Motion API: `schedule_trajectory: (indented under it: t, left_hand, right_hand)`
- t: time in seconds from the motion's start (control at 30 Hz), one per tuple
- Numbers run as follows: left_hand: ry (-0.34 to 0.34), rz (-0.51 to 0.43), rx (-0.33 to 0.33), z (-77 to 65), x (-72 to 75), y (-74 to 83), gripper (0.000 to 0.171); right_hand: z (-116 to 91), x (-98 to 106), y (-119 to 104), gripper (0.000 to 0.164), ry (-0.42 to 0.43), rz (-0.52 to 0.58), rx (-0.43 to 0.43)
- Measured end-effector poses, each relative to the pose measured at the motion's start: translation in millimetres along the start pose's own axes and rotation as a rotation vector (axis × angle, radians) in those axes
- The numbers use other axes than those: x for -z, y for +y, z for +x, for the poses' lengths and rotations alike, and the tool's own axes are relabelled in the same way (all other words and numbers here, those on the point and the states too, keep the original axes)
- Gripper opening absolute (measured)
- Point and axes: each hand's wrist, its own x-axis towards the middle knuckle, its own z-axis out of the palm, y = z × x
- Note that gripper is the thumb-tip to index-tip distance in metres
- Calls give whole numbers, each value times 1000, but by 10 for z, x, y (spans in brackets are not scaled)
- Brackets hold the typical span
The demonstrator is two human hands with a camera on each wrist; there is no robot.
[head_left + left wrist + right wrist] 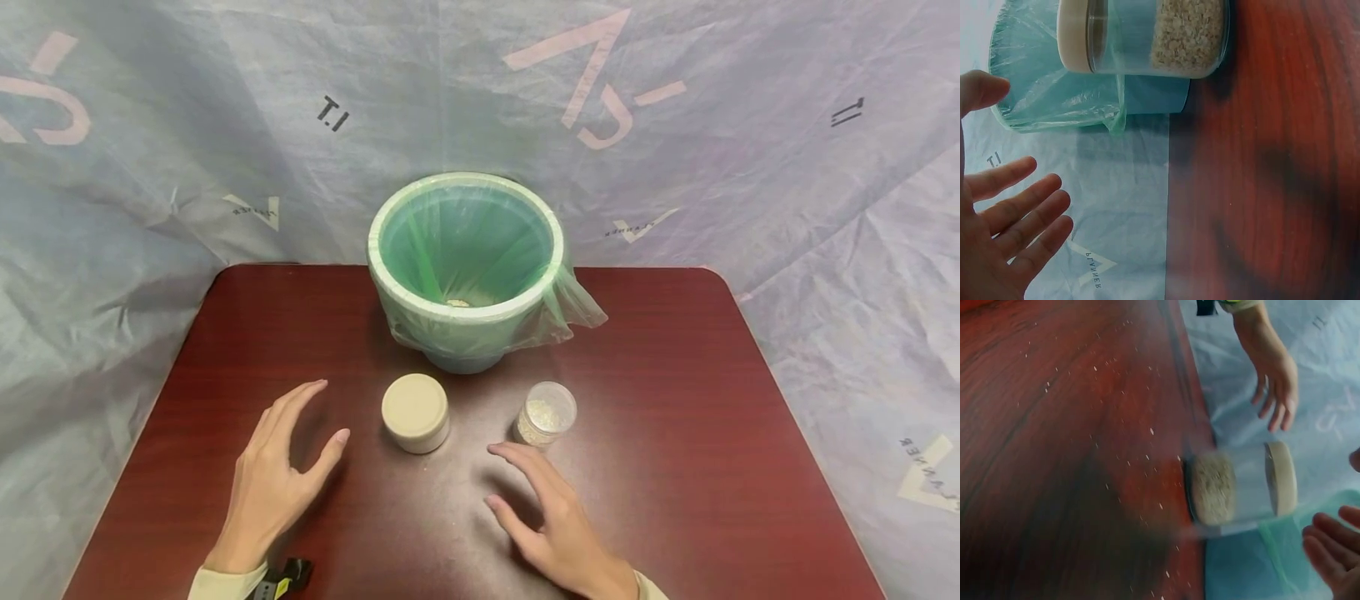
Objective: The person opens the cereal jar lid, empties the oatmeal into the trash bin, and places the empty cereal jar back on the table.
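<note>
A clear jar (pixel 1188 37) with a cream lid (pixel 415 405) stands on the table, its lower part filled with pale grain flakes. My left hand (pixel 273 475) is held to the left of this jar, thumb and fingers spread apart and nothing in them. Over the table's near right part, my right hand (pixel 551 521) also holds nothing, its thumb apart from the loosely bent fingers. Just beyond its fingertips sits a small clear tub (pixel 547 414) with pale flakes inside. Only part of the right hand shows in the right wrist view.
A blue-green bin (pixel 465 364) with a thin plastic liner (pixel 577 308) stands behind the jar, a pale bit at its bottom. Small pale crumbs (pixel 1152 431) are scattered over the dark red table (pixel 675 417). Printed grey sheeting (pixel 225 125) surrounds the table's back and sides.
</note>
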Motion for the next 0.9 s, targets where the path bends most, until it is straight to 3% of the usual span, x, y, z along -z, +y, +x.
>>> schedule_trajectory:
  t: [0.17, 0.3, 0.9]
  left_hand:
    - [4, -3, -14, 5, -17, 17, 74]
    - [10, -5, -44, 25, -33, 40, 74]
    - [-28, -5, -106, 137, -112, 217, 74]
  right_hand:
    - [-18, -156, 27, 60, -126, -55, -129]
    - [-34, -281, 66, 69, -170, -116, -173]
    - [165, -673, 318, 91, -194, -158, -338]
